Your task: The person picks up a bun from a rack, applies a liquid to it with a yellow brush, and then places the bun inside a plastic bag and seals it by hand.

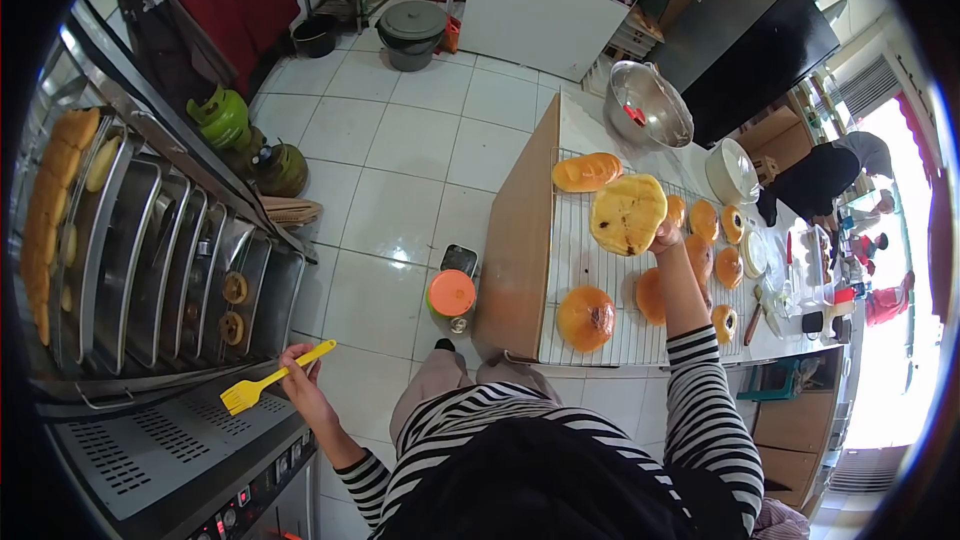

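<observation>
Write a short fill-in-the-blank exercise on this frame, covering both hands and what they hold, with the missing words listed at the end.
1. The left hand holds a brush whose colour is ____.
2. The hand that holds a piece of bread over the wire rack is the person's ____ one.
3. The sleeves are patterned with black-and-white ____.

Missing words: yellow; right; stripes
</observation>
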A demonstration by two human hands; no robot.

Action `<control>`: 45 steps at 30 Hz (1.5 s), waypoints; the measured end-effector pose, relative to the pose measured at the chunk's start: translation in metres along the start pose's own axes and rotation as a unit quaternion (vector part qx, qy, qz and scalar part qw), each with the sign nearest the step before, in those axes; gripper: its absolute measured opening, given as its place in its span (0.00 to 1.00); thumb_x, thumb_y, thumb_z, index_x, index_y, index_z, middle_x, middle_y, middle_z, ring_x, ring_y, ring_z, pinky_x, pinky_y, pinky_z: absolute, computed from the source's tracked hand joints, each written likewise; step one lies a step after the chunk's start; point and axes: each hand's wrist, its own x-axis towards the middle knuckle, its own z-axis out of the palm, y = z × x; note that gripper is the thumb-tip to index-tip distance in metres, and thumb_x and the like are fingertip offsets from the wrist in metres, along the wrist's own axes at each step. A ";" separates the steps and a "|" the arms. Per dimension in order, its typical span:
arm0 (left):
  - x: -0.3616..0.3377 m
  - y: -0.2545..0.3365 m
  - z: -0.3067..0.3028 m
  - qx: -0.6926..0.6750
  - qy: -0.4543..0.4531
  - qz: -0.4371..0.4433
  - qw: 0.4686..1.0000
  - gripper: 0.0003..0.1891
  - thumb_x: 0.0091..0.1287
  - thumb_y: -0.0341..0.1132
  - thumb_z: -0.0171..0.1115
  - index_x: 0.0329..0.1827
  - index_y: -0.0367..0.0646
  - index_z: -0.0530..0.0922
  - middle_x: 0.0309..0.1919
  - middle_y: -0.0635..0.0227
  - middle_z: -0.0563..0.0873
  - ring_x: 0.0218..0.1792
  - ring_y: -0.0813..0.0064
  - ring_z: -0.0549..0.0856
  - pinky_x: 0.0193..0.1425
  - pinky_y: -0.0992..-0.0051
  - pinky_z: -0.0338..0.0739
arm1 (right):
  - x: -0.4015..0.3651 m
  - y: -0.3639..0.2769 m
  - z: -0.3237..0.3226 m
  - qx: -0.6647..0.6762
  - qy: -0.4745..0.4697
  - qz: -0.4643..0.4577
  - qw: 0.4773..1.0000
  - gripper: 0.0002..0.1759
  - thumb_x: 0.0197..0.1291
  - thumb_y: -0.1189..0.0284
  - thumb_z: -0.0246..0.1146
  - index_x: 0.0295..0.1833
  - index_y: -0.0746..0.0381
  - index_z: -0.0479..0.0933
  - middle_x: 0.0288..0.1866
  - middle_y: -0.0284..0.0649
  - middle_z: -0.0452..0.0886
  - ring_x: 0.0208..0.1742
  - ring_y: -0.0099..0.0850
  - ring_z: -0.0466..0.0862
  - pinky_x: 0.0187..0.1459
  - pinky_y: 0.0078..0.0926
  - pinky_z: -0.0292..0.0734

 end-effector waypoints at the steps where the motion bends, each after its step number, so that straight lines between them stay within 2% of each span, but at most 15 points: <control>1: -0.001 0.001 0.000 0.001 0.000 0.001 1.000 0.19 0.70 0.49 0.37 0.41 0.43 0.70 0.39 0.69 0.77 0.45 0.78 0.77 0.48 0.78 0.68 | -0.001 0.002 -0.001 0.009 0.001 -0.007 1.000 0.48 0.31 0.71 0.72 0.63 0.61 0.58 0.59 0.42 0.67 0.60 0.37 0.68 0.60 0.34 0.63; 11: -0.009 0.008 0.009 0.015 -0.012 0.013 1.000 0.19 0.70 0.50 0.38 0.40 0.43 0.70 0.38 0.69 0.77 0.43 0.78 0.77 0.47 0.79 0.69 | -0.006 -0.015 0.016 -0.121 0.048 0.041 0.991 0.50 0.31 0.71 0.72 0.65 0.60 0.56 0.58 0.41 0.68 0.59 0.37 0.69 0.61 0.32 0.61; 14: -0.011 0.009 0.013 0.021 -0.024 0.017 0.999 0.20 0.70 0.50 0.38 0.39 0.43 0.71 0.38 0.69 0.77 0.43 0.79 0.77 0.47 0.80 0.68 | 0.012 -0.038 0.049 -0.490 0.059 0.108 0.863 0.55 0.30 0.69 0.72 0.66 0.56 0.48 0.55 0.41 0.67 0.57 0.36 0.68 0.61 0.28 0.59; 15: -0.013 0.010 0.014 0.026 -0.028 0.020 0.999 0.20 0.70 0.50 0.38 0.38 0.43 0.71 0.38 0.70 0.77 0.42 0.79 0.77 0.47 0.80 0.68 | 0.018 -0.040 0.056 -0.489 0.058 0.107 0.864 0.55 0.30 0.69 0.72 0.66 0.56 0.48 0.55 0.41 0.67 0.57 0.36 0.68 0.61 0.28 0.59; 17: -0.015 0.009 0.016 0.024 -0.032 0.019 0.999 0.19 0.70 0.50 0.38 0.38 0.43 0.71 0.38 0.69 0.77 0.42 0.79 0.77 0.47 0.80 0.68 | 0.028 -0.041 0.067 -0.624 0.074 0.210 0.749 0.52 0.30 0.70 0.71 0.64 0.57 0.50 0.56 0.45 0.66 0.58 0.36 0.67 0.59 0.29 0.61; 18: -0.015 0.009 0.017 0.021 -0.037 0.017 0.999 0.19 0.70 0.50 0.38 0.38 0.43 0.71 0.38 0.69 0.77 0.42 0.79 0.77 0.47 0.80 0.68 | 0.034 -0.034 0.058 -0.678 0.046 0.188 0.710 0.51 0.29 0.70 0.72 0.62 0.55 0.52 0.56 0.48 0.64 0.59 0.41 0.65 0.58 0.33 0.62; 19: -0.016 0.007 0.017 0.021 -0.035 0.018 0.999 0.19 0.70 0.50 0.38 0.38 0.43 0.71 0.38 0.69 0.77 0.42 0.79 0.77 0.47 0.80 0.68 | 0.040 -0.027 0.062 -0.678 0.044 0.187 0.710 0.51 0.29 0.70 0.72 0.62 0.55 0.52 0.56 0.48 0.64 0.59 0.41 0.65 0.58 0.33 0.62; 21: -0.018 0.004 0.016 0.022 -0.047 0.017 0.998 0.19 0.70 0.48 0.38 0.39 0.42 0.72 0.38 0.69 0.77 0.42 0.78 0.77 0.46 0.79 0.69 | 0.049 -0.009 0.068 -0.798 0.101 0.234 0.546 0.51 0.25 0.70 0.73 0.61 0.49 0.54 0.55 0.48 0.65 0.59 0.45 0.63 0.55 0.39 0.67; 27: -0.027 0.002 0.013 0.054 -0.035 0.040 0.997 0.19 0.70 0.46 0.37 0.41 0.41 0.73 0.37 0.69 0.78 0.41 0.77 0.77 0.44 0.78 0.71 | 0.058 0.023 0.046 -0.855 0.119 0.187 0.469 0.54 0.19 0.72 0.75 0.61 0.48 0.56 0.58 0.46 0.64 0.61 0.50 0.62 0.50 0.52 0.69; 30: -0.037 0.006 0.011 0.058 -0.019 0.023 0.998 0.18 0.71 0.44 0.38 0.41 0.41 0.73 0.37 0.69 0.78 0.41 0.77 0.77 0.44 0.78 0.73 | 0.057 0.030 0.055 -0.858 0.156 0.205 0.444 0.58 0.14 0.75 0.76 0.61 0.48 0.57 0.59 0.49 0.62 0.59 0.50 0.63 0.53 0.50 0.68; 36: -0.072 0.020 -0.002 -0.001 0.019 -0.006 1.000 0.19 0.70 0.44 0.39 0.41 0.38 0.73 0.36 0.67 0.76 0.39 0.78 0.77 0.41 0.78 0.77 | 0.043 0.012 0.123 -0.852 0.185 0.200 0.448 0.58 0.21 0.73 0.75 0.64 0.49 0.53 0.61 0.48 0.61 0.62 0.49 0.61 0.55 0.46 0.66; 38: -0.090 0.016 -0.002 -0.018 0.043 -0.010 0.999 0.18 0.70 0.44 0.39 0.41 0.38 0.73 0.35 0.68 0.75 0.39 0.78 0.77 0.40 0.79 0.77 | 0.027 0.006 0.134 -0.769 0.079 -0.072 0.630 0.52 0.31 0.70 0.74 0.65 0.57 0.53 0.62 0.46 0.61 0.63 0.43 0.63 0.59 0.41 0.62; 40: -0.111 0.010 0.003 -0.044 0.019 -0.038 0.998 0.16 0.70 0.42 0.40 0.42 0.38 0.72 0.36 0.68 0.74 0.39 0.78 0.76 0.41 0.75 0.79 | 0.010 0.020 0.188 -0.633 0.041 -0.066 0.770 0.44 0.39 0.69 0.71 0.63 0.63 0.57 0.61 0.45 0.63 0.60 0.37 0.67 0.59 0.34 0.63; 44: -0.157 -0.004 0.037 -0.060 -0.020 -0.084 0.994 0.14 0.70 0.40 0.42 0.41 0.38 0.73 0.36 0.69 0.75 0.38 0.79 0.76 0.42 0.77 0.77 | -0.010 0.116 0.253 -0.391 -0.232 0.007 0.891 0.30 0.52 0.69 0.64 0.59 0.64 0.63 0.55 0.44 0.70 0.57 0.32 0.70 0.55 0.29 0.65; 45: -0.168 -0.013 0.044 -0.029 -0.055 -0.064 0.996 0.14 0.69 0.39 0.44 0.41 0.38 0.73 0.34 0.70 0.76 0.34 0.82 0.75 0.39 0.80 0.75 | -0.016 0.141 0.265 -0.420 -0.268 0.059 0.865 0.27 0.53 0.68 0.63 0.57 0.65 0.64 0.54 0.45 0.70 0.56 0.33 0.71 0.53 0.29 0.66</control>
